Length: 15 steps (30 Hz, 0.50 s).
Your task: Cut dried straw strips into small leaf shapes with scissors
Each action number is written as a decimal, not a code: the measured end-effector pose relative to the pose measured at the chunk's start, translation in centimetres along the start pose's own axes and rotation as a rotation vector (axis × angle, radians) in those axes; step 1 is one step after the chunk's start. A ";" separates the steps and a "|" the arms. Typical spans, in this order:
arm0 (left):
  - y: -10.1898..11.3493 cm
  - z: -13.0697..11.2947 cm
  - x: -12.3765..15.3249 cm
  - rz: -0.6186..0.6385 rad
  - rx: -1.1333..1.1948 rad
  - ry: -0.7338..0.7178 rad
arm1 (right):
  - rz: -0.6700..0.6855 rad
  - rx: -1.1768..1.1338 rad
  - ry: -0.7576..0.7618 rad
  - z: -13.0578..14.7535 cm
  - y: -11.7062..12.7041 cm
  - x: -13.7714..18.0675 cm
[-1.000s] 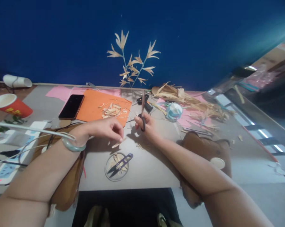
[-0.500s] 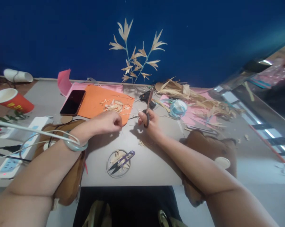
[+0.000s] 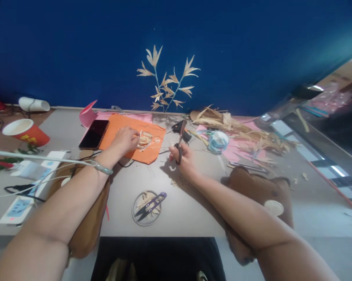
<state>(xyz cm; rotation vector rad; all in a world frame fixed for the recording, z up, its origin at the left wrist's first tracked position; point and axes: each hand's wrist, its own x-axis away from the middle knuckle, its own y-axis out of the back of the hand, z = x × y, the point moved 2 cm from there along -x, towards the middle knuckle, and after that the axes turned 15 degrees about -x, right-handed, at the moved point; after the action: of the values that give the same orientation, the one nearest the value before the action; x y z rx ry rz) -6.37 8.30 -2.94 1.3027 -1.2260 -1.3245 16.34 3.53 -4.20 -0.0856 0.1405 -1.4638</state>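
My right hand [image 3: 181,158] is closed round the black handles of a pair of scissors [image 3: 181,136], blades pointing away from me, over the grey table [image 3: 190,199]. My left hand [image 3: 123,140] reaches out onto an orange paper sheet [image 3: 117,130] and its fingertips touch a small heap of pale dried leaf cuttings [image 3: 146,139]; whether the fingers hold a piece is hidden. A jade-coloured bangle [image 3: 103,168] sits on my left wrist.
Purple thread snips [image 3: 151,203] lie in a round dish near me. A black phone [image 3: 94,133], pink paper [image 3: 87,114], a red paper cup [image 3: 26,132], a power strip [image 3: 20,195], tape rolls [image 3: 218,140], dried husks [image 3: 240,127] and brown pouches [image 3: 257,187] surround the hands. A leaf sprig [image 3: 168,84] sticks to the blue wall.
My left hand moved from the table near the scissors forward onto the orange sheet and into the cuttings. My right hand kept the scissors almost in place.
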 end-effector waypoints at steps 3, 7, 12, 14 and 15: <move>-0.3 -0.1 -0.2 -0.007 -0.022 0.001 | 0.006 -0.006 0.002 -0.2 0.1 -0.1; 0.5 0.4 0.3 -0.008 0.126 0.072 | 0.007 -0.021 0.017 -0.3 0.3 -0.3; 1.1 1.2 0.7 0.083 0.432 0.094 | -0.006 -0.032 -0.006 -0.1 0.2 -0.2; 1.1 1.2 0.7 0.099 0.469 0.093 | -0.009 -0.023 -0.009 -0.2 0.2 -0.3; 1.1 1.1 0.7 0.111 0.465 0.092 | -0.010 -0.020 -0.005 -0.3 0.2 -0.3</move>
<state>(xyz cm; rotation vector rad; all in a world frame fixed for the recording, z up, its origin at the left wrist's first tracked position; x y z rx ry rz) -7.57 7.52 -1.99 1.5687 -1.5756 -0.9186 16.44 3.83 -4.50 -0.1064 0.1510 -1.4725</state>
